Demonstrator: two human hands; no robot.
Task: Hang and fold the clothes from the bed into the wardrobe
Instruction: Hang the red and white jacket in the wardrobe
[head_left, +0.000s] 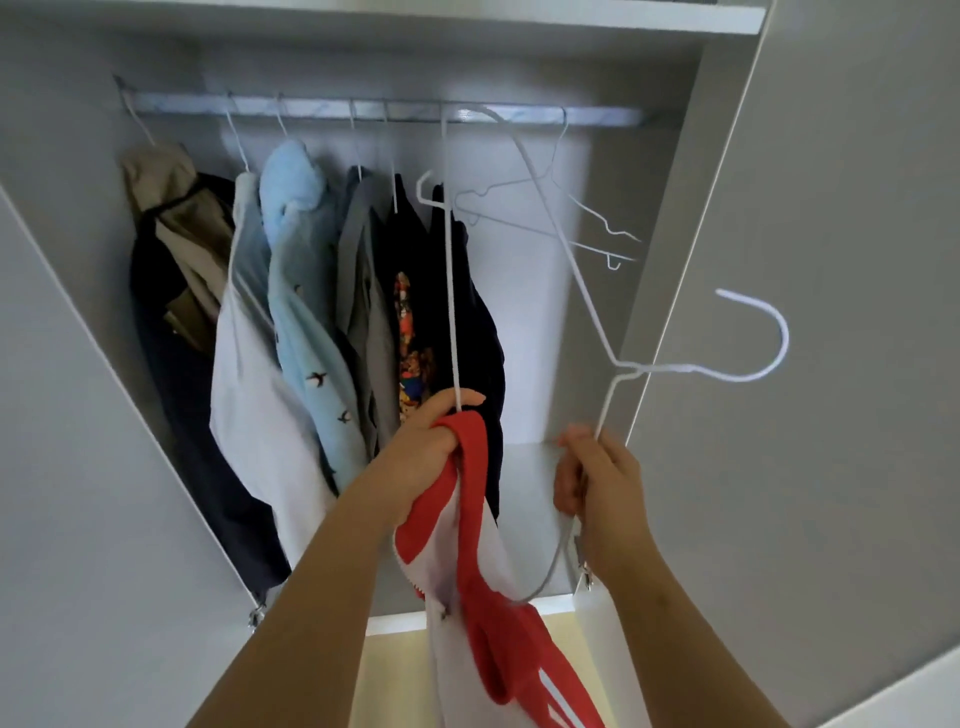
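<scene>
Left grip (436, 441): fingers curled round the red-and-white garment (470, 561) and one hanger wire, pinning them together.
Right grip (597, 483): closed round the white hanger (675, 367) below its neck, steadying it.
Garment: dangles before the wardrobe (670, 208), not yet hung.
Hanger: tilted, hook pointing away from the rail (395, 110).
Next: we judge it goes right of the hung clothes (306, 322), near the spare hangers (587, 246).
</scene>
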